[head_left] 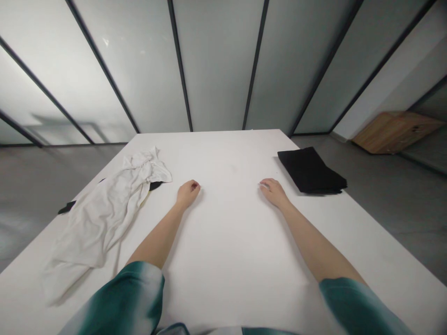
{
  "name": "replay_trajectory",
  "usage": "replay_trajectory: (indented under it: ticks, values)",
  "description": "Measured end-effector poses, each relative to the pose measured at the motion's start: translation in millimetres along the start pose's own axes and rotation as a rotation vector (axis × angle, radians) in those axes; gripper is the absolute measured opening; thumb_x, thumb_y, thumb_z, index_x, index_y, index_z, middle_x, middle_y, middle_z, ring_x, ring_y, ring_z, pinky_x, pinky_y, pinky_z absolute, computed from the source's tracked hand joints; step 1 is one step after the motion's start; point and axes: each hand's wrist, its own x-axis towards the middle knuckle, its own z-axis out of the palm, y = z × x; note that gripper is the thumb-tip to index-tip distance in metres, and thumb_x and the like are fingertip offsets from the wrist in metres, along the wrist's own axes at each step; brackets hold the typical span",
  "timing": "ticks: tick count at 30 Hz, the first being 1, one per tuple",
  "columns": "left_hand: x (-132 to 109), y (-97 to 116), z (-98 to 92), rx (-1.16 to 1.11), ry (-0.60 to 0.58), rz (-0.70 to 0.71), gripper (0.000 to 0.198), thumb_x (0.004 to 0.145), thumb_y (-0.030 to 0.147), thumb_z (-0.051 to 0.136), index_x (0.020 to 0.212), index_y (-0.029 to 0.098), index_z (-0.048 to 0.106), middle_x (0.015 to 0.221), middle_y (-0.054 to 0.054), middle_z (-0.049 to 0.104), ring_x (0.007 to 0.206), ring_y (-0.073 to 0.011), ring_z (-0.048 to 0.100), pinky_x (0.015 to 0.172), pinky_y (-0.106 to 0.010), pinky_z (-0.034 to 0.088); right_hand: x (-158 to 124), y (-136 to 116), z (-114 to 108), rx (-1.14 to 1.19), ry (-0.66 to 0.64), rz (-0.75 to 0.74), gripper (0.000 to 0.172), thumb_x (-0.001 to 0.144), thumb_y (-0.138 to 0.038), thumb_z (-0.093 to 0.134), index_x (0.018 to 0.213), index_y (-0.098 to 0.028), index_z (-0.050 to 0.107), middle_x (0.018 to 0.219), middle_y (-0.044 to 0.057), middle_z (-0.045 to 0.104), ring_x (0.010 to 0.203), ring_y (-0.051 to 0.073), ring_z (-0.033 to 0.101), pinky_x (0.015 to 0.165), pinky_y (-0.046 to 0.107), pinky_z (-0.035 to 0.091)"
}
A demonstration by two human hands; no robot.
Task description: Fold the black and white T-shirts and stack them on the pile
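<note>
My left hand (188, 192) rests on the white table, its fingers curled in and nothing visible in them. It is nearest to a crumpled white cloth garment (108, 214), which lies lengthwise along the left side, apart from the hand. Dark fabric (155, 185) peeks out from under that garment. Across the middle of the table, my right hand (274, 191) lies with bent fingers and a small gap at the thumb, holding nothing. Just beyond it to the right sits a folded black cloth (310, 171), not touched by the hand.
The white table (226, 242) reaches from my body to a frosted glass partition (216, 65) with dark frames. A wooden cabinet (394, 132) stands on the grey floor at the far right. Another dark piece (66, 207) sticks out at the table's left edge.
</note>
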Motion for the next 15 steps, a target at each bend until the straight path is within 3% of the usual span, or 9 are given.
replay_trajectory:
  ticks: [15]
  values:
    - [-0.9, 0.7, -0.9, 0.007, -0.01, -0.008, 0.014, 0.083, 0.028, 0.056, 0.086, 0.021, 0.068, 0.076, -0.004, 0.07, 0.075, -0.0208, 0.063, 0.068, -0.029, 0.043, 0.4, -1.1, -2.4, -0.038, -0.04, -0.019, 0.027, 0.085, -0.027, 0.052, 0.101, -0.016, 0.072, 0.111, 0.013, 0.07, 0.105, 0.027, 0.061, 0.098, 0.04, 0.045]
